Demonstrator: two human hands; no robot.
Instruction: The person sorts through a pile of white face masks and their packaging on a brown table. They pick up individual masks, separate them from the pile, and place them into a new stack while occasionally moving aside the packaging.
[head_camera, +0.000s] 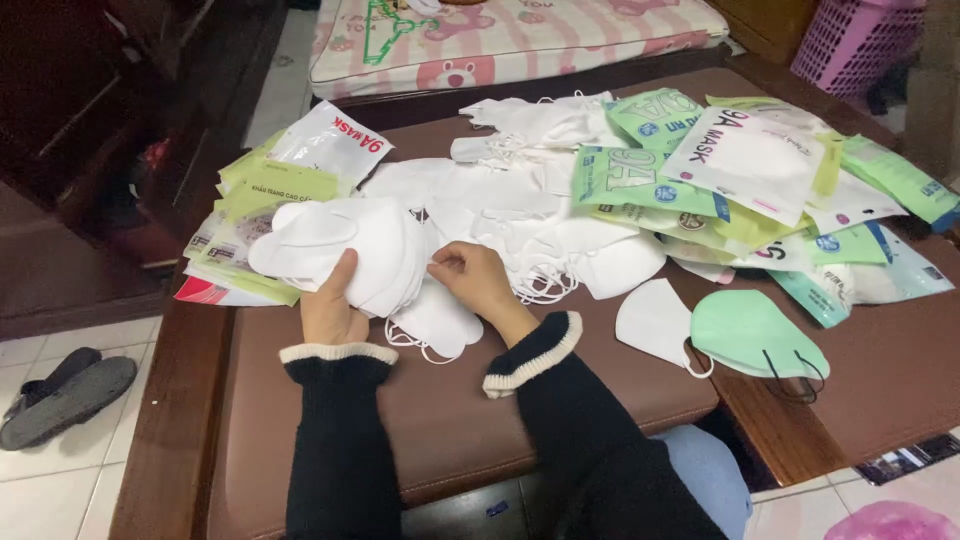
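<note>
On the brown padded bench (420, 420), the left hand (333, 305) clasps a stack of white folded face masks (340, 250), squaring it; right hand (478, 278) fingers (445, 265) pinch the stack's edge.

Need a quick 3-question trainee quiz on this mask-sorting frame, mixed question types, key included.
1. True or false: the left hand grips a stack of white masks.
2. Which colour is the single mask with dark ear loops, lying right of the hands: A pink, B green, C black?
3. What does the right hand touch?

Key
1. True.
2. B, green; it lies beside a lone white mask on the brown tabletop.
3. The edge of the same white stack, fingers pinching at it.
</note>
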